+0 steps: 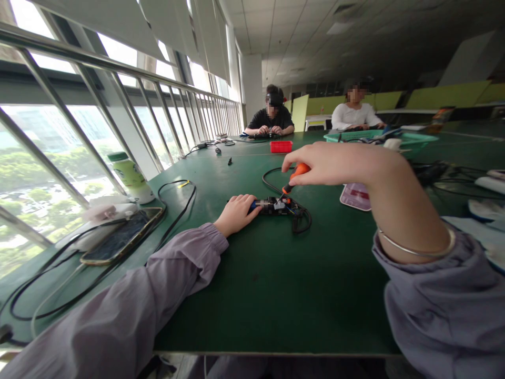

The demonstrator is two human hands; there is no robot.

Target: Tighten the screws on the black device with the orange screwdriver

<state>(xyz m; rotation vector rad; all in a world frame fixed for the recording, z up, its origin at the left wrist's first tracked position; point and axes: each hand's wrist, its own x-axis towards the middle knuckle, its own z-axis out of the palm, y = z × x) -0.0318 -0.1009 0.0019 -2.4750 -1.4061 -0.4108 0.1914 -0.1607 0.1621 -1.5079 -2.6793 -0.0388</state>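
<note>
My left hand [237, 212] is closed over the blue end of an opened, black-and-blue corded device [272, 206] that lies on the green table. Wires and inner parts show at the device's right end, and a black cable [305, 223] curls beside it. In my right hand [327, 163] is a screwdriver [300, 171] with an orange and black handle, gripped from above. Its shaft slants down to the left, and the tip reaches the exposed parts of the device. Whether the tip sits in a screw is too small to tell.
A phone [122, 237], cables and a green bottle [130, 176] stand at left by the railing. Beyond my right hand are a pink-and-white phone-like item [355, 197] and a green basket [418, 139]. A red basket [281, 147] lies farther back. Two people sit across the table.
</note>
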